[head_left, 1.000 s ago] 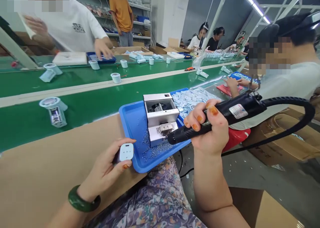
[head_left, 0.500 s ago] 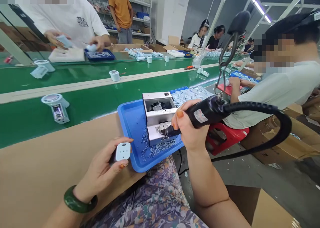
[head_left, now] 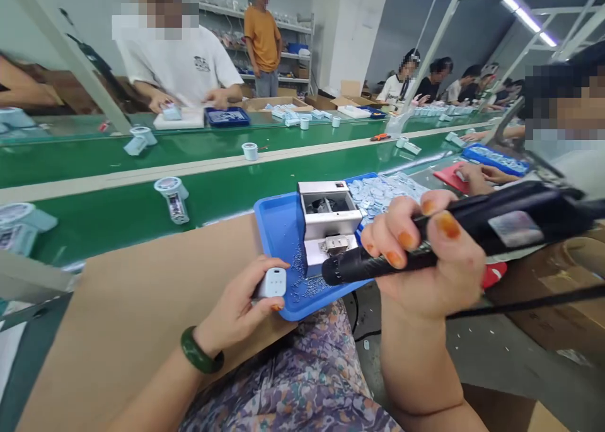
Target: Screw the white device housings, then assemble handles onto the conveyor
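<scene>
My right hand point(head_left: 425, 255) is wrapped round a black electric screwdriver point(head_left: 501, 221), its tip end pointing left over the blue tray point(head_left: 274, 221). In my left hand point(head_left: 241, 299) is a small light-blue plastic housing point(head_left: 275, 283), its end face with a slot and small holes turned up. That hand is beside the tray's near left edge. A white screw feeder point(head_left: 326, 224) stands in the tray, with many loose small screws point(head_left: 307, 287) around its base. The screwdriver's bit cannot be made out.
Light-blue parts point(head_left: 385, 195) are heaped behind the feeder. Brown cardboard point(head_left: 155, 293) covers the bench at left. On the green conveyor point(head_left: 222, 192) lie partly built light-blue devices point(head_left: 172, 198). Co-workers sit across and at right, one in a white shirt point(head_left: 184, 60).
My right hand has drawn the screwdriver up and away from the feeder, toward the camera. The left hand keeps its hold on the housing. The head view has swung left.
</scene>
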### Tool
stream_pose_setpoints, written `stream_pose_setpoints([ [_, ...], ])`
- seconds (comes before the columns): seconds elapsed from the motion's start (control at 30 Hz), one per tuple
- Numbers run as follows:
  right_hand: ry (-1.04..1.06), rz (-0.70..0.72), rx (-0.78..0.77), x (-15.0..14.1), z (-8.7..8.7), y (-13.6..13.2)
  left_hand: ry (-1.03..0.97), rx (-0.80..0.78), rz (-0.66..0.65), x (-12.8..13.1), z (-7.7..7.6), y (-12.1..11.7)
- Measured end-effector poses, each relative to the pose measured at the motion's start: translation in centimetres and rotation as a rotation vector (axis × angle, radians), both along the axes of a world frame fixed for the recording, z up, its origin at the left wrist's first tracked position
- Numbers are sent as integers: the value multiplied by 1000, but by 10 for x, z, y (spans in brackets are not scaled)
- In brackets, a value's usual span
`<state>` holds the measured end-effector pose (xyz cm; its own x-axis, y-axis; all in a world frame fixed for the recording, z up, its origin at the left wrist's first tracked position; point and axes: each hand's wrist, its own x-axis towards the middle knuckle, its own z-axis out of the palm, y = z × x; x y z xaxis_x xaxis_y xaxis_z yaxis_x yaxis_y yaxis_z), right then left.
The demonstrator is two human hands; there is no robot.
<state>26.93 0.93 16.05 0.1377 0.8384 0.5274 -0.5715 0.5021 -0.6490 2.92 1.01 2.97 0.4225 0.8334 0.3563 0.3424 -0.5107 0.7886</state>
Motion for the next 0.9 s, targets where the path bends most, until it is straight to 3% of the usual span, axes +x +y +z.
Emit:
stream_pose_setpoints([
  [0.2,-100,134,11,-19,17,-10,76,-10,5,6,4,0],
  [0.43,-191,130,36,-30,12,-2,73,30,-14,7,2,1],
  [0.73,-219,122,4,-45,23,-4,59,89,-38,5,3,0],
  [0.8,-257,185,-12,-45,26,1,48,103,-44,4,3,1],
  [0.9,-382,417,-17,-46,32,12,32,32,-55,3,3,2],
])
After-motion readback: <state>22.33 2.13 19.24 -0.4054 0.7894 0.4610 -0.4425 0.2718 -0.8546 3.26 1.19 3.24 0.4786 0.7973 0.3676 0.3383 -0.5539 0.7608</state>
